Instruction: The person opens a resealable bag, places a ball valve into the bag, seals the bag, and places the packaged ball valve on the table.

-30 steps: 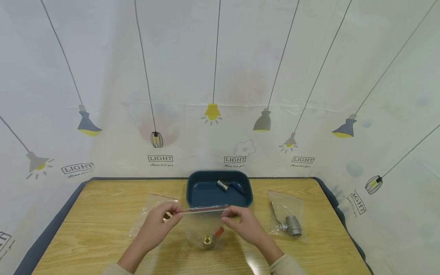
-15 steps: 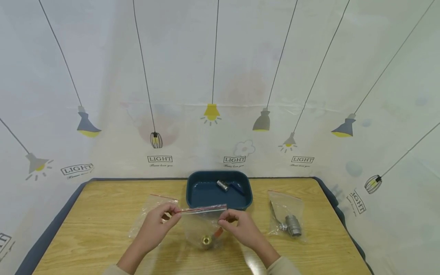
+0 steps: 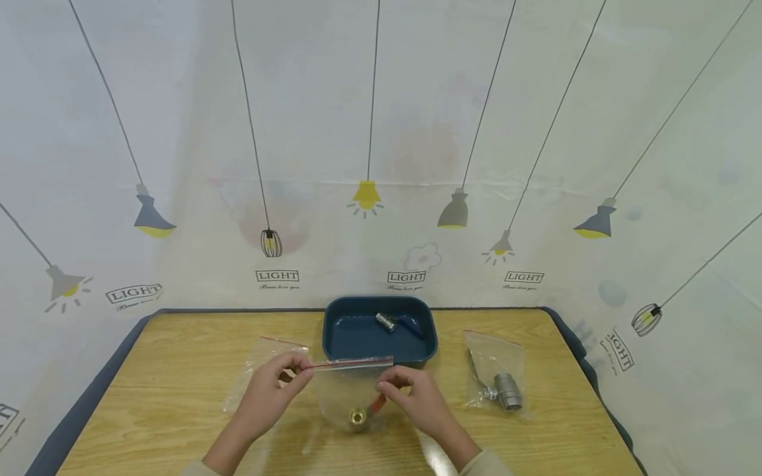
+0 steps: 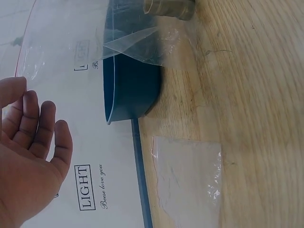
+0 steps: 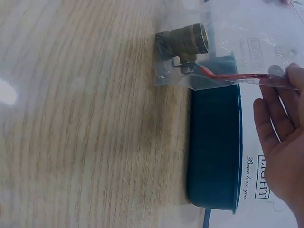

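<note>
A clear zip-lock bag with a red line along its top hangs upright between my hands, over the front of the table. Inside it, at the bottom, lies a brass ball valve with a red lever handle. My left hand pinches the bag's upper left corner between thumb and forefinger. With thumb and forefinger, my right hand pinches the bag's right edge, a little below the zip strip and near the end of the lever. The other fingers of both hands are loosely bent.
Behind the bag stands a blue tray holding a silver valve with a blue handle. At the right lies a bagged grey metal valve. A flat zip-lock bag lies at the left. A printed curtain hangs behind the table.
My right hand has slid from the bag's upper right corner down along its right edge, leaving the zip strip's right end free. The left hand keeps its pinch almost in place.
</note>
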`<action>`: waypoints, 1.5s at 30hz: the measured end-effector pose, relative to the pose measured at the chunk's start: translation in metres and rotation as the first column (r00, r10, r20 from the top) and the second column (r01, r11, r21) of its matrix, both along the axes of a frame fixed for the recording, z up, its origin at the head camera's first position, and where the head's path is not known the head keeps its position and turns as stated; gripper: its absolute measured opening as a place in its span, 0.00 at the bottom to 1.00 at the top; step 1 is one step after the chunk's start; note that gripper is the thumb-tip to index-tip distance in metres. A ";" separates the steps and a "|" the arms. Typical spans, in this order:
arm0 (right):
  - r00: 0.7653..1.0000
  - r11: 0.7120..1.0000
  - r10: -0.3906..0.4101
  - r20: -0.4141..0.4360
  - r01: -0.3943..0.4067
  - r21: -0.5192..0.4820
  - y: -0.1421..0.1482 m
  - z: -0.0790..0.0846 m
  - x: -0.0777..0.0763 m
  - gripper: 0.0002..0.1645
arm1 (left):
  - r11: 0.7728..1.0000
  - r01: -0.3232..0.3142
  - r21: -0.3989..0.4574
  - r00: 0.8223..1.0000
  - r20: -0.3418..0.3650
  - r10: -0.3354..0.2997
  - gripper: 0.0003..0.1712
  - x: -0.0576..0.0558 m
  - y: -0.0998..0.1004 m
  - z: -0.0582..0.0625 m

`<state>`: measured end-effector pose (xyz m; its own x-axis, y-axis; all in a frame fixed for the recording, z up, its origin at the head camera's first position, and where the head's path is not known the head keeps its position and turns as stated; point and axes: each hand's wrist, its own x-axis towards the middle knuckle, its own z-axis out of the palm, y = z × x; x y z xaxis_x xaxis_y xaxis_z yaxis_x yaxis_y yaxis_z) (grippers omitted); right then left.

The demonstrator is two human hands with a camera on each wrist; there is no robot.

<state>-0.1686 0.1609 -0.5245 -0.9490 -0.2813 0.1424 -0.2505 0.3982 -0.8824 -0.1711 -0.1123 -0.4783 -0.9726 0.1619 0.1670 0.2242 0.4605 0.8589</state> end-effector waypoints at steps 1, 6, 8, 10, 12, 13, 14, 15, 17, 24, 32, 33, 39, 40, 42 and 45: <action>1.000 1.000 -0.011 -0.012 0.011 0.000 0.000 0.000 0.001 0.08 | 1.000 0.000 -0.003 1.000 -0.001 0.000 0.02 0.002 0.001 0.004; 0.998 0.998 -0.016 -0.062 0.013 -0.054 -0.002 0.002 0.002 0.08 | 1.000 -0.001 0.008 1.000 0.029 0.001 0.02 0.007 0.003 0.019; 0.996 0.998 -0.010 -0.083 0.005 -0.065 -0.002 0.003 0.002 0.06 | 1.000 -0.007 0.019 0.999 0.052 0.006 0.02 0.006 0.003 0.019; 0.996 0.998 -0.010 -0.092 0.004 -0.068 -0.001 0.006 0.002 0.06 | 1.000 -0.009 0.020 0.997 0.073 0.008 0.03 0.003 0.002 0.014; 0.993 0.998 -0.012 -0.117 0.005 -0.056 0.002 0.008 0.002 0.06 | 1.000 -0.014 0.023 0.997 0.080 0.012 0.05 -0.001 0.000 0.007; 0.992 0.999 -0.016 -0.124 0.010 -0.049 0.004 0.009 0.002 0.06 | 1.000 -0.015 0.028 0.996 0.087 0.012 0.07 -0.002 -0.001 0.003; 0.991 0.999 -0.020 -0.130 0.014 -0.042 0.006 0.011 0.003 0.06 | 0.999 -0.012 0.031 0.996 0.086 0.009 0.08 -0.004 -0.003 -0.001; 0.990 0.999 -0.023 -0.137 0.018 -0.034 0.008 0.012 0.003 0.06 | 0.999 -0.010 0.037 0.996 0.084 0.007 0.09 -0.005 -0.004 -0.004; 0.988 1.000 -0.030 -0.151 0.029 -0.011 0.013 0.016 0.006 0.05 | 0.998 -0.009 0.055 0.998 0.070 0.006 0.11 -0.005 -0.007 -0.010; 0.994 0.993 -0.088 -0.058 0.093 0.076 0.030 0.045 0.023 0.03 | 0.999 -0.014 0.046 0.999 0.046 0.012 0.11 -0.002 -0.013 -0.025; 0.996 0.989 -0.080 0.023 0.077 0.125 0.064 0.045 0.038 0.04 | 0.995 -0.063 0.076 0.990 0.131 0.053 0.13 0.007 -0.018 -0.034; 0.997 0.988 -0.072 0.017 0.069 0.135 0.069 0.043 0.038 0.04 | 0.995 -0.073 0.072 0.989 0.134 0.063 0.13 0.008 -0.018 -0.035; 1.000 0.988 -0.010 -0.008 0.011 0.156 0.085 0.040 0.047 0.05 | 0.993 -0.104 0.049 0.987 0.124 0.098 0.16 0.009 -0.018 -0.038; 1.000 0.988 -0.004 -0.008 0.005 0.154 0.087 0.040 0.048 0.05 | 0.994 -0.102 0.049 0.988 0.124 0.096 0.16 0.009 -0.018 -0.038; 1.000 0.988 -0.003 0.001 0.002 0.154 0.091 0.041 0.051 0.05 | 0.994 -0.097 0.049 0.988 0.129 0.090 0.16 0.010 -0.016 -0.038; 1.000 0.989 -0.002 0.019 0.000 0.147 0.100 0.038 0.053 0.08 | 0.995 -0.087 0.056 0.988 0.132 0.079 0.16 0.010 -0.014 -0.038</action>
<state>-0.1154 0.2613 -0.4865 -0.9514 -0.2969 0.0813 -0.2336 0.5245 -0.8187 -0.1609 -0.1260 -0.5166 -0.9963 0.0730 0.0464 0.0728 0.4187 0.9052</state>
